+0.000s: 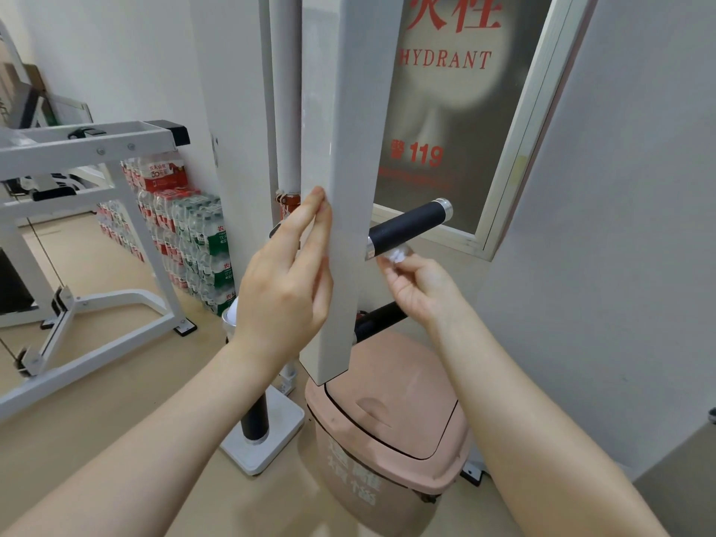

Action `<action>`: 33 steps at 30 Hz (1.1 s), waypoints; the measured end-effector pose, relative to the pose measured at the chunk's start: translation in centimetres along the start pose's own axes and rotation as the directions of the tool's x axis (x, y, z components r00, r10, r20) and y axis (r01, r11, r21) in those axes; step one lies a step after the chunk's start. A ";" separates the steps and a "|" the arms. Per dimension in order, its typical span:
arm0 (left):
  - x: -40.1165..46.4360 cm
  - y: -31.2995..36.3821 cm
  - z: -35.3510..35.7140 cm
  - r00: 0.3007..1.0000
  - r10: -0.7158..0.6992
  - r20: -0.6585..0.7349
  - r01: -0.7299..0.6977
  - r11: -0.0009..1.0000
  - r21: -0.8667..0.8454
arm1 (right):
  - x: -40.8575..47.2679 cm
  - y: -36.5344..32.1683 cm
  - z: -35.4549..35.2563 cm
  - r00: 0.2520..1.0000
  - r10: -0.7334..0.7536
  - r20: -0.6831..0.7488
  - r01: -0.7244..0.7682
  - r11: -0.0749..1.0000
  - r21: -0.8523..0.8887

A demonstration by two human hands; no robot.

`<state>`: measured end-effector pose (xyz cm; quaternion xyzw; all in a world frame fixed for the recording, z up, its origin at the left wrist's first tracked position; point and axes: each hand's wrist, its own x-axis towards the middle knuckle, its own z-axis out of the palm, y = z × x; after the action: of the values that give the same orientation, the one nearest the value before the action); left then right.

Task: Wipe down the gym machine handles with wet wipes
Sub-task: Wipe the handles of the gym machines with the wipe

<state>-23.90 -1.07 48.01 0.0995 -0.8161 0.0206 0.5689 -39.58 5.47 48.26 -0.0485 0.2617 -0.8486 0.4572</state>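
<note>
The white painted metal post [348, 180] looks smooth and matt. The black handle sleeve [407, 226] is finely textured, capped in shiny chrome. The pink plastic bin [391, 432] has a dull sheen.

Bright, even indoor light — soft shadows, wide-angle edge distortion.

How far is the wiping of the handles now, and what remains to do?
Nothing shows as finished. In hand: the right hand pinches a crumpled wet wipe under the upper black handle, near its inner end, while the left hand rests against the white post. Left: that handle's outer part and probably the lower black handle.
</note>
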 end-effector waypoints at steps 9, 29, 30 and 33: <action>-0.1 -0.3 -0.1 1.000 0.011 0.009 -0.012 1.000 0.005 | -0.4 -0.7 -0.2 0.994 -0.073 -0.079 0.065 0.993 -0.097; -0.2 0.1 -0.4 1.000 0.000 0.024 -0.001 1.000 0.006 | 0.7 -2.0 -1.7 0.430 -0.810 0.400 0.479 -0.171 -0.861; -0.2 0.1 -0.3 1.000 -0.001 0.026 0.001 1.000 0.005 | 0.8 -2.2 -1.3 0.428 -0.831 0.356 0.457 -0.141 -0.878; -0.3 0.3 -0.3 1.000 0.001 0.030 -0.001 1.000 0.002 | 0.1 -0.3 -0.3 0.376 -0.685 0.623 0.545 -0.380 -0.747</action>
<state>-23.53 -0.64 47.86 0.1001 -0.8246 0.0204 0.5564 -39.91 5.65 48.15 -0.4065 0.6681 -0.5650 -0.2630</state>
